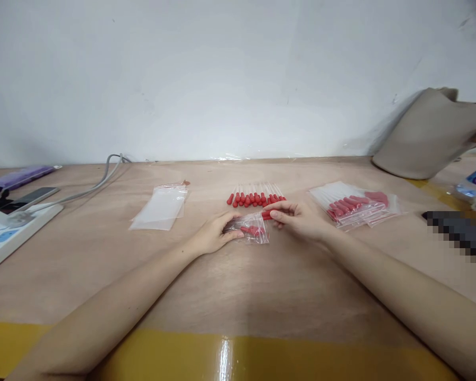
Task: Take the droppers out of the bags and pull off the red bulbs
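A white wall (222, 79) backs a wooden table (198, 296), where a person's two bare hands work at the center among red-bulbed droppers and clear plastic bags. A gray container (424, 137) leans by the wall at right; a power strip (24, 227) sits at far left.

On the right lies a pile of filled bags (353, 205), red bulbs showing through the plastic — by the look of it, the finished share. To the left, a stack of flat bags (161, 209) appears unused, and beyond the hands a row of loose droppers (256, 199) lies side by side, bulbs toward the person. Judging by both supplies, the work is partway along, with a good part left.

The left hand (218, 233) grips one small bag (262, 239) by its side, thumb in front and fingers behind, just short of the row. Red bulbs (253, 230) show within it, near the thumb's tip. The right hand (295, 218) pinches red bulb ends (266, 215) between thumb and fingers at the bag's upper right corner — whether their stems are inside cannot be told.
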A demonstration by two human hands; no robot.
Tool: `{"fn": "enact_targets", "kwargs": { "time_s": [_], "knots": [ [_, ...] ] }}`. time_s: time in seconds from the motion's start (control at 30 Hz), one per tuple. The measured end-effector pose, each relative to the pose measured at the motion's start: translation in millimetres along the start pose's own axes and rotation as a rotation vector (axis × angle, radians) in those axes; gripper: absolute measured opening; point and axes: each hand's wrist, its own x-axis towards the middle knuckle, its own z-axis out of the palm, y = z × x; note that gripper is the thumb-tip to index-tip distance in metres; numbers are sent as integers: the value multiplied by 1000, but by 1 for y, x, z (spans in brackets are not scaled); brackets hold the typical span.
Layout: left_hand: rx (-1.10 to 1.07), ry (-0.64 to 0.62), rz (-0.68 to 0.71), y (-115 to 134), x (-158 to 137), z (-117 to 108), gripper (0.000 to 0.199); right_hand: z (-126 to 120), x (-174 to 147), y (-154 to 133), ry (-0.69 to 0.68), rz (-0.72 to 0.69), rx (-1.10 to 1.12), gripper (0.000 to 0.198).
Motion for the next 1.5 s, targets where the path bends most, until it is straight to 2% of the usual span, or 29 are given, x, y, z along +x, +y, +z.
{"fn": "enact_targets", "kwargs": {
  "time_s": [0.1, 0.23, 0.3, 0.4, 0.47, 0.53, 0.63, 0.77, 0.9, 1.03, 1.3, 1.4, 1.5],
  "knots": [
    [8, 1, -17, -1, -1, 0, 40, -37, -2, -17, 83, 43, -47, 34],
    [17, 3, -19, -2, -1, 0, 41, -81, -6, -36, 352, -76, -100, 28],
    [18, 4, -13, -2, 0, 0, 40, -87, -5, -35, 509, -170, -180, 28],
    [21, 17, -6, -2, 0, 1, 39, -79, 2, -17, 688, -312, -343, 26],
    [24, 17, -6, -1, 0, 0, 39, -70, 7, 1, 710, -381, -489, 22],
    [27, 10, -12, -1, 0, 0, 39, -61, 10, 18, 705, -388, -631, 21],
    [24, 4, -18, -1, 0, 0, 39, -52, 9, 35, 680, -387, -715, 21],
    [29, 10, -11, -2, 0, 1, 40, -44, 8, 40, 613, -371, -751, 23],
    [34, 1, -14, -2, 0, 1, 39, -39, 9, 41, 581, -275, -785, 27],
    [34, -7, -23, -1, 0, 0, 39, -37, 11, 43, 623, -189, -687, 26],
    [41, 4, -13, -2, -1, 0, 38, -38, 22, 45, 773, -156, -322, 35],
    [40, 6, -11, -3, 0, 1, 39, -38, 26, 46, 764, -177, -200, 38],
    [35, 12, -7, -3, 0, 1, 39, -36, 26, 47, 753, -224, -192, 36]
  ]
}}
